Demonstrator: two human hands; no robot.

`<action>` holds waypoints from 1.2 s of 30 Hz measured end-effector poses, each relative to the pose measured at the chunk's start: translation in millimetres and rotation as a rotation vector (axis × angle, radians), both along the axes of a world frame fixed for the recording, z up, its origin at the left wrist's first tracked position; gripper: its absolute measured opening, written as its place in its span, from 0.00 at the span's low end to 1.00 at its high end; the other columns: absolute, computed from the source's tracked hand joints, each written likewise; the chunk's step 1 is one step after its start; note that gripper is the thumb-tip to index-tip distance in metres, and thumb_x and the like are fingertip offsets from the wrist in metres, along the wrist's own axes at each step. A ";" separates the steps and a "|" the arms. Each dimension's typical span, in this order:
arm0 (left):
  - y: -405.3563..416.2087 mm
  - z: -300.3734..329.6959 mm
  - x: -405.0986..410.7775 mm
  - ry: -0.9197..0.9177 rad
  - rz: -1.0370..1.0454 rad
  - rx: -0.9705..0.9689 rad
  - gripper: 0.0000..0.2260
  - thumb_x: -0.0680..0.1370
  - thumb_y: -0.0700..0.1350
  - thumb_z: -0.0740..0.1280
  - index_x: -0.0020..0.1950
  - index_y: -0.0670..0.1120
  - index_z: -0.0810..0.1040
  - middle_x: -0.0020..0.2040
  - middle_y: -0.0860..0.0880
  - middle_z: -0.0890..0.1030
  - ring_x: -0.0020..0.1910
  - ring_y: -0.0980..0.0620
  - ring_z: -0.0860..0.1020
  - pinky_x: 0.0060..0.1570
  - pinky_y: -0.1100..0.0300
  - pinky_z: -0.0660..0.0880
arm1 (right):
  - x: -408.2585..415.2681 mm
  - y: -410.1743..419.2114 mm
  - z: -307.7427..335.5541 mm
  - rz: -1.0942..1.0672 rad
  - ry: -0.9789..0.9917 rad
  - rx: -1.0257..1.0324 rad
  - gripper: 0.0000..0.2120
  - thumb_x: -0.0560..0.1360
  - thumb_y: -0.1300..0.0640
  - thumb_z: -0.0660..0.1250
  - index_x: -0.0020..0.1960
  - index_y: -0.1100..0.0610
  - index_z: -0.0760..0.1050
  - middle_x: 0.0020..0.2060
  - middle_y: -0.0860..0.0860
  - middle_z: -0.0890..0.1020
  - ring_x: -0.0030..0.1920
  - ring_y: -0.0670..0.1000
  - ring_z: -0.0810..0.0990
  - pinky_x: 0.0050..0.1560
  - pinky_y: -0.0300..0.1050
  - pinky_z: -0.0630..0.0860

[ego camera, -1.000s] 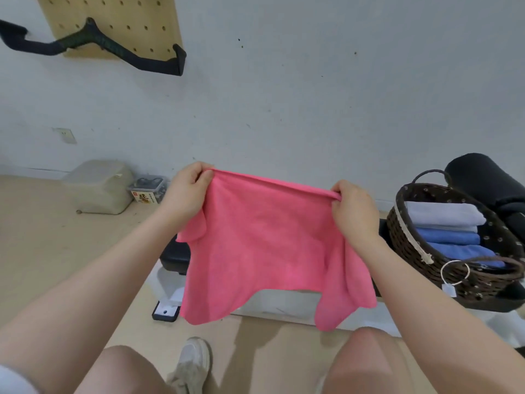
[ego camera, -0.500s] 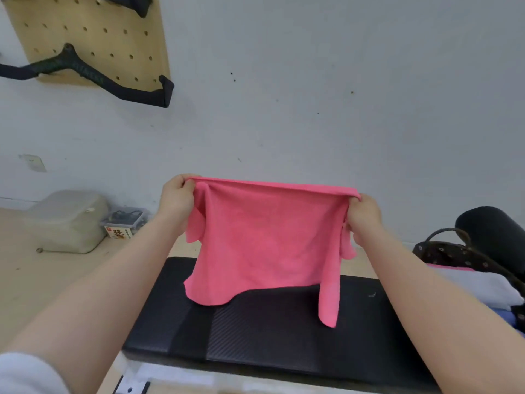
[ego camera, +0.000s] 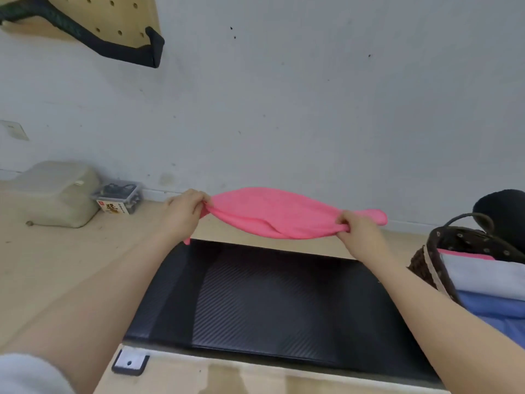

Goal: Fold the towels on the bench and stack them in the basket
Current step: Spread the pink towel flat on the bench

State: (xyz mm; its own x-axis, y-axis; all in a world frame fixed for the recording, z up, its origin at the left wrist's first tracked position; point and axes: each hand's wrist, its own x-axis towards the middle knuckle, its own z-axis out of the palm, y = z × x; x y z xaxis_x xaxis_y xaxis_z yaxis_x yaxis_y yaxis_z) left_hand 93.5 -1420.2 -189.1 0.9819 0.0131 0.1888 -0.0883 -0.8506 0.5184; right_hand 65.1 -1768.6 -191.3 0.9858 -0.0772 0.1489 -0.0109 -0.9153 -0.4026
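Towel (ego camera: 279, 216) in pink hangs in the air above the far edge of the black worktop (ego camera: 270, 302), stretched between the two hands: the left hand (ego camera: 184, 210) pinches one end with curled fingers and thumb, the right hand (ego camera: 356, 230) pinches the other, and a loose flap sticks out past the right hand toward the wall. The cloth looks billowed and nearly flat on, so the step in hand seems to be laying it out for a fold. To do that well, both grips should stay at matching corners, the cloth should be brought down with even tension so that it lands without creases, and the stray flap by the right hand wants smoothing before any fold is made. The worktop is a padded black pad with a ribbed sheen, and nothing lies on the part in view. At its right end stands a dark wicker basket (ego camera: 426, 265) already holding folded towels in white, blue and a pink edge. Beyond are a pale floor, a grey-white wall, a pegboard (ego camera: 113, 12) with a black handle (ego camera: 113, 49), a beige case (ego camera: 56, 191) and a small clear box (ego camera: 119, 194).
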 end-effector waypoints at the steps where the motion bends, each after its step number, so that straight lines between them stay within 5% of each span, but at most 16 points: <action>1: -0.1 -12.7 -8.5 0.083 -0.051 0.057 0.14 0.80 0.38 0.52 0.48 0.52 0.75 0.34 0.53 0.75 0.33 0.46 0.81 0.56 0.56 0.67 | -7.7 1.4 -13.0 0.031 0.113 -0.079 0.04 0.73 0.63 0.61 0.42 0.55 0.72 0.35 0.51 0.76 0.41 0.57 0.76 0.44 0.48 0.74; 3: 2.8 -35.3 -26.9 0.255 -0.137 0.044 0.13 0.79 0.37 0.54 0.44 0.50 0.75 0.33 0.50 0.75 0.33 0.44 0.81 0.52 0.54 0.69 | -20.8 5.3 -34.1 0.108 0.255 -0.206 0.08 0.74 0.64 0.59 0.38 0.54 0.70 0.35 0.52 0.76 0.42 0.56 0.76 0.42 0.44 0.70; 7: 10.5 -53.0 -58.3 0.471 -0.214 0.196 0.13 0.73 0.33 0.56 0.38 0.51 0.71 0.45 0.42 0.74 0.41 0.47 0.70 0.41 0.58 0.66 | -42.9 10.2 -50.7 0.152 0.408 -0.349 0.12 0.76 0.65 0.59 0.55 0.59 0.76 0.50 0.56 0.79 0.54 0.58 0.78 0.47 0.45 0.70; 11: 18.4 -39.5 -84.3 0.433 -0.236 0.421 0.10 0.73 0.33 0.54 0.48 0.45 0.69 0.43 0.45 0.69 0.42 0.45 0.68 0.43 0.54 0.66 | -69.9 6.9 -44.9 0.174 0.374 -0.466 0.13 0.74 0.66 0.56 0.55 0.59 0.71 0.59 0.56 0.72 0.51 0.59 0.76 0.47 0.47 0.71; 15: 29.3 -37.3 -107.8 0.478 -0.278 0.545 0.08 0.77 0.38 0.54 0.51 0.45 0.71 0.45 0.44 0.75 0.42 0.45 0.69 0.41 0.56 0.65 | -92.7 9.0 -34.1 0.129 0.433 -0.704 0.13 0.75 0.63 0.54 0.52 0.56 0.75 0.54 0.55 0.79 0.50 0.56 0.76 0.59 0.50 0.67; 17: 32.6 -41.2 -120.9 0.556 -0.307 0.505 0.10 0.78 0.40 0.54 0.53 0.43 0.74 0.45 0.46 0.75 0.43 0.47 0.71 0.42 0.58 0.66 | -101.4 13.3 -35.8 0.139 0.498 -0.787 0.11 0.75 0.64 0.54 0.45 0.54 0.73 0.53 0.53 0.80 0.46 0.54 0.74 0.63 0.51 0.65; 20: 38.0 -51.0 -139.2 0.653 -0.338 0.321 0.10 0.78 0.39 0.55 0.49 0.44 0.75 0.44 0.45 0.77 0.40 0.48 0.74 0.39 0.60 0.69 | -109.3 25.5 -40.0 0.205 0.754 -0.858 0.16 0.77 0.63 0.51 0.58 0.58 0.74 0.59 0.54 0.77 0.60 0.57 0.73 0.68 0.56 0.61; 23: 48.6 -61.0 -150.2 0.637 -0.274 0.144 0.09 0.78 0.42 0.57 0.42 0.47 0.74 0.43 0.46 0.78 0.40 0.48 0.75 0.43 0.58 0.72 | -112.4 52.7 -42.2 0.274 0.890 -0.798 0.17 0.78 0.60 0.51 0.60 0.62 0.74 0.53 0.57 0.76 0.53 0.58 0.75 0.63 0.51 0.71; 27: 69.6 -72.7 -144.7 0.364 -0.043 0.075 0.10 0.80 0.41 0.55 0.46 0.43 0.75 0.46 0.43 0.77 0.45 0.45 0.73 0.42 0.57 0.68 | -97.0 106.0 -46.1 0.255 0.494 -0.525 0.15 0.76 0.58 0.56 0.60 0.57 0.74 0.59 0.57 0.77 0.58 0.58 0.77 0.57 0.49 0.73; 30: 92.5 -91.4 -133.0 0.272 0.116 0.011 0.14 0.78 0.37 0.55 0.60 0.41 0.75 0.58 0.40 0.75 0.57 0.41 0.73 0.55 0.54 0.69 | -83.5 159.3 -50.8 0.492 0.364 -0.364 0.14 0.78 0.60 0.55 0.59 0.59 0.74 0.58 0.60 0.77 0.58 0.59 0.75 0.58 0.49 0.71; 36: 115.8 -128.5 -118.0 0.319 0.165 -0.044 0.10 0.77 0.40 0.60 0.49 0.40 0.80 0.51 0.40 0.75 0.57 0.39 0.72 0.48 0.57 0.67 | -54.4 259.5 -71.4 0.719 0.314 -0.115 0.16 0.81 0.59 0.54 0.67 0.58 0.69 0.62 0.59 0.73 0.62 0.58 0.73 0.64 0.50 0.69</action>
State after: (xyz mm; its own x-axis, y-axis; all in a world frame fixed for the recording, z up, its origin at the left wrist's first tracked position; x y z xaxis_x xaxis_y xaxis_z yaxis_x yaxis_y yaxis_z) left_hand -24.6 -1304.4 -317.6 0.9753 0.1780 -0.1310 0.2207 -0.8159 0.5344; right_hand 10.8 -1509.0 -262.7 0.7852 0.5938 -0.1757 0.5017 -0.7763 -0.3816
